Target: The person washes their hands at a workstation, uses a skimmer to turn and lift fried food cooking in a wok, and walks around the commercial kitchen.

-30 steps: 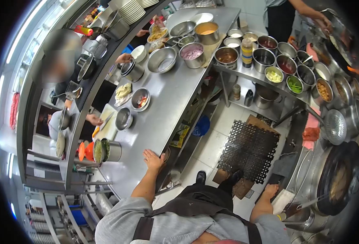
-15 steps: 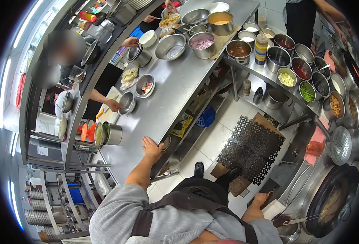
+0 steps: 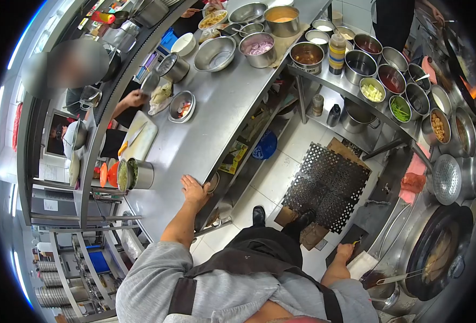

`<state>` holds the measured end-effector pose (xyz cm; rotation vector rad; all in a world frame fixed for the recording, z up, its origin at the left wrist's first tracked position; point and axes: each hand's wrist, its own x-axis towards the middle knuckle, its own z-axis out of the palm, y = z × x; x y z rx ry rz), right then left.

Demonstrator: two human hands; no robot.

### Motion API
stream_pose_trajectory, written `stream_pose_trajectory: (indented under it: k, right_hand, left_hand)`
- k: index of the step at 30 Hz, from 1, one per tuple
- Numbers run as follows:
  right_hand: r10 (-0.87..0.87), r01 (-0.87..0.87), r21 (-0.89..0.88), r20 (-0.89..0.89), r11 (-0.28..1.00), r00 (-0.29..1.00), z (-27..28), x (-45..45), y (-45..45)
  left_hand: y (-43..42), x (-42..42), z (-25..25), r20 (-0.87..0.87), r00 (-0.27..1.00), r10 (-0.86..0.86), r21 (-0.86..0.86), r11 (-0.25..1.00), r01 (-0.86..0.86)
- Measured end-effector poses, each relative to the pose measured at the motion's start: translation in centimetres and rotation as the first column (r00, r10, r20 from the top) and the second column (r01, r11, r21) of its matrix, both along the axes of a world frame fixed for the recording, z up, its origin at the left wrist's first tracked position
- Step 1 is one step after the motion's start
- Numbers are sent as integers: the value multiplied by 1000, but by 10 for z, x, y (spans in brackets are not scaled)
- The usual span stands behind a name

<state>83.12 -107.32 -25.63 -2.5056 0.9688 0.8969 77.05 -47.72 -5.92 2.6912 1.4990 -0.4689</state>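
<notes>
My left hand (image 3: 195, 189) lies flat on the edge of the steel worktable (image 3: 165, 199), fingers spread, holding nothing. Down by the stove front, my right hand (image 3: 345, 251) is closed near a small yellow piece (image 3: 357, 241); what its fingers grip is too small to make out. To the right of that hand sit a folded white cloth (image 3: 363, 265) and a dark wok (image 3: 437, 253) with liquid and a wire-handled strainer (image 3: 394, 280) resting in it. Nearest my left hand on the table is a steel pot (image 3: 142, 175) holding something green.
Across the table, a co-worker's hand (image 3: 135, 98) holds a steel bowl (image 3: 150, 83). A knife (image 3: 133, 141) lies on a white cutting board (image 3: 144, 132). Several ingredient pots, including a sauce pot (image 3: 306, 56), line the right counter. A perforated black mat (image 3: 327, 185) covers the floor.
The co-worker's hand has lifted the steel bowl from the table and carried it back, exposing the cutting board and knife. My hands keep their places; the view has shifted slightly.
</notes>
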Motion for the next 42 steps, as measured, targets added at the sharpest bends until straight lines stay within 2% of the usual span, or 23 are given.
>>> stream_pose_trajectory:
  k: [6, 7, 8, 10, 12, 13, 14, 16, 17, 19, 22, 24, 25, 27, 28, 31, 32, 34, 35, 36, 38, 40, 42]
  right_hand:
    - [-62, 63, 30, -18, 998, 998, 12, 9, -1]
    - [-14, 14, 28, 1, 1000, 1000, -4, 5, -7]
    - [-22, 22, 20, 3, 1000, 1000, 4, 3, -3]
    - [-55, 62, -28, 203, 998, 978, 23, 3, 15]
    - [36, -19, -65, 271, 998, 962, 22, 5, 25]
    - [93, -94, -6, 240, 996, 966, 36, 9, 30]
    - [272, -271, -53, 356, 961, 894, 12, 2, 25]
    - [307, -346, 30, 394, 938, 867, 19, 4, 30]
    - [305, -340, 18, 400, 940, 864, 29, 8, 36]
    - [307, -359, 106, 333, 927, 892, 62, 13, 45]
    - [323, -383, 163, 305, 909, 896, 82, 11, 44]
    - [349, -402, 146, 292, 904, 891, 98, 10, 43]
    - [377, -437, 132, 329, 890, 866, 105, 8, 44]
    - [438, -512, 91, 405, 854, 803, 112, 2, 42]
    - [416, -484, 74, 408, 872, 813, 117, 1, 40]
    - [256, -422, 259, 494, 869, 831, 177, 9, 62]
    - [235, -398, 247, 501, 883, 833, 203, 13, 66]
    - [116, -425, 355, 638, 833, 761, 253, 16, 67]
    - [66, -427, 329, 723, 842, 688, 278, 15, 62]
    - [18, -418, 292, 801, 860, 598, 296, 15, 51]
    - [186, -290, -90, 927, 953, 326, 311, 17, 8]
    - [165, 59, -187, 951, 981, 263, 337, 14, -28]
    - [182, 316, -339, 882, 886, 436, 323, 11, -69]
  left_hand:
    - [1, 1, -1, 0, 1000, 12, -16, 1000, -12]
    - [3, 1, -3, -8, 1000, 20, -9, 1000, -20]
    - [3, 1, -3, -16, 999, 28, -4, 1000, -28]
    - [4, 0, -5, -15, 999, 35, -9, 999, -35]
    - [3, 2, -5, -9, 999, 42, -16, 999, -42]
    - [3, 3, -4, -9, 998, 58, -12, 998, -58]
    - [2, 3, -4, -8, 997, 76, -10, 997, -76]
    - [3, 0, -7, -6, 998, 63, -13, 998, -63]
    - [1, 1, -5, -1, 998, 58, -6, 998, -58]
    - [-2, 0, -4, 5, 999, 41, -11, 999, -41]
    - [-3, -2, -5, 23, 999, 24, 26, 999, -24]
    - [-5, -6, -10, 68, 998, 7, 76, 997, -12]
    - [-4, -10, -16, 70, 997, -17, 62, 998, 12]
    - [-2, -14, -26, 128, 991, -37, 171, 985, 14]
    - [-2, -13, -28, 140, 988, -68, 158, 986, 46]
    - [-4, -11, -24, 139, 988, -69, 191, 981, 41]
    - [-3, -12, -27, 118, 991, -66, 221, 974, 39]
    - [2, -17, -37, 65, 995, -74, 295, 954, 52]
    - [3, -19, -45, 36, 995, -94, 335, 939, 77]
    - [9, -22, -56, 35, 993, -113, 363, 927, 93]
    - [20, -28, -75, 26, 984, -176, 434, 889, 147]
    - [10, -20, -56, -57, 992, -116, 374, 918, 129]
    - [1, -14, -40, -65, 997, -51, 366, 928, 71]
